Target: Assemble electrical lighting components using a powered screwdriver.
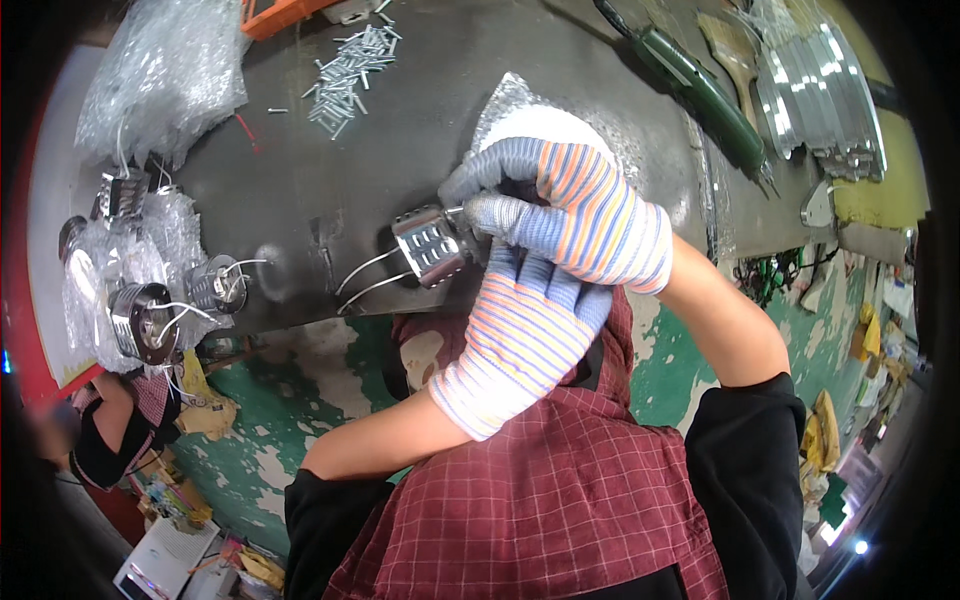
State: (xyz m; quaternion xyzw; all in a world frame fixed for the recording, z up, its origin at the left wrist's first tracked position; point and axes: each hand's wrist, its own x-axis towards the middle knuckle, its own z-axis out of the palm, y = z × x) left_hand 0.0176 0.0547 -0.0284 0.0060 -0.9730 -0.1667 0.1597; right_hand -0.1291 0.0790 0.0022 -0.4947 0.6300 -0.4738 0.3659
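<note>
A small motor (430, 246) with a slotted, shiny metal housing and two white wires is at the table's near edge, its right end against my hands. My left hand (525, 335), in a striped knit glove, reaches up from below and is closed at that end; its fingertips are partly hidden under the other hand. My right hand (600, 215), gloved alike, crosses over it with thumb and forefinger pinched together beside the housing. Whatever sits between those fingertips is too small to make out. Behind my knuckles lies a white rounded piece (550, 124) on bubble wrap.
Loose screws (352, 78) lie in a heap at the back. More slotted motors (143, 322) rest on bubble wrap at the left. A green power screwdriver (700, 100), a brush (730, 55) and stacked shiny metal plates (822, 100) lie at the right. Another person's arm (105, 420) shows lower left.
</note>
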